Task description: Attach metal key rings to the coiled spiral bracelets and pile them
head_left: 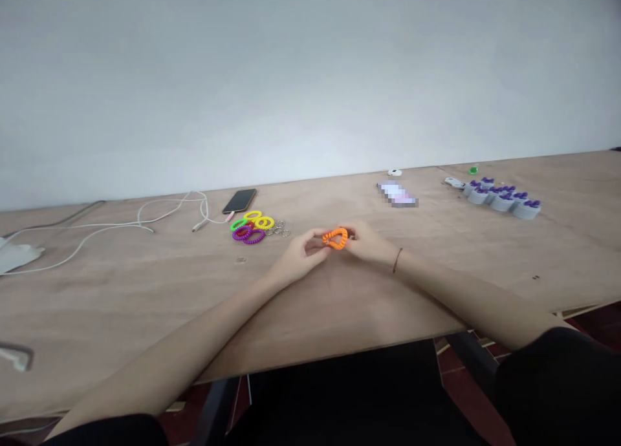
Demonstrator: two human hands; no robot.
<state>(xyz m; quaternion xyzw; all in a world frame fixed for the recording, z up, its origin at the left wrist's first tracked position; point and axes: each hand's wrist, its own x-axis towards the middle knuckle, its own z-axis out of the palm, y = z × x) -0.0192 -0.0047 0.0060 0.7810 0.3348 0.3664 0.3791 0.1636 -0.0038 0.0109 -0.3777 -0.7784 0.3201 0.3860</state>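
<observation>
An orange spiral coil wristband [342, 238] is held between my two hands over the wooden table. My left hand [303, 255] pinches its left end between thumb and fingers, where a small bit of metal seems to show. My right hand [365, 242] grips the band's right side, with most of its fingers hidden behind it. To the left of my hands lie several more coil wristbands: yellow [264, 223], green [239, 225] and purple [253, 236], with some red among them. Small metal key rings [279, 229] lie beside that pile.
A dark phone [239, 201] with a white cable [206, 212] lies at the back left. Behind my right hand is a second phone [396, 193]. Several grey pieces with purple tops [526, 207] stand at the right. The table's front edge [320, 362] runs before me.
</observation>
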